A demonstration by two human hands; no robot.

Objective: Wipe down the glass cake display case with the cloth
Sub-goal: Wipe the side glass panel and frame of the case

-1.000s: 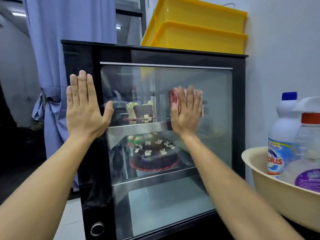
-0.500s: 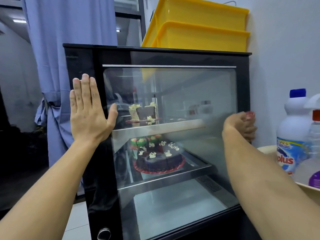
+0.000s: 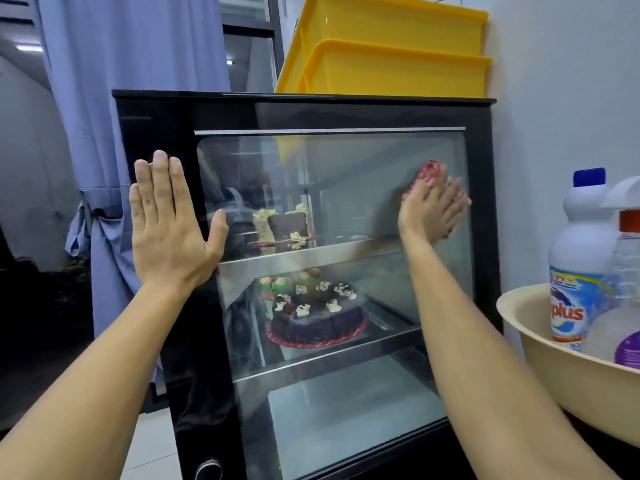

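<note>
The black-framed glass cake display case [image 3: 346, 114] fills the middle of the head view. My left hand [image 3: 169, 220] lies flat with straight fingers on the case's left frame, thumb on the glass. My right hand [image 3: 431, 211] presses a red and white cloth [image 3: 429, 171] flat against the upper right of the glass pane [image 3: 346, 427]. Most of the cloth is hidden under my fingers. Inside, a cake slice [image 3: 284, 225] stands on the upper shelf. A dark round cake [image 3: 317, 315] sits on the middle shelf.
Two stacked yellow crates [image 3: 391, 60] rest on top of the case. To the right, a beige basin [image 3: 568, 386] holds a white bleach bottle [image 3: 581, 258] and a spray bottle [image 3: 627, 271]. A blue curtain [image 3: 131, 64] hangs on the left. A white wall runs along the right.
My right hand swept from the middle of the glass to the right frame with fingers bunched, then came back up onto the upper right glass, pressing flat. My left hand stayed put.
</note>
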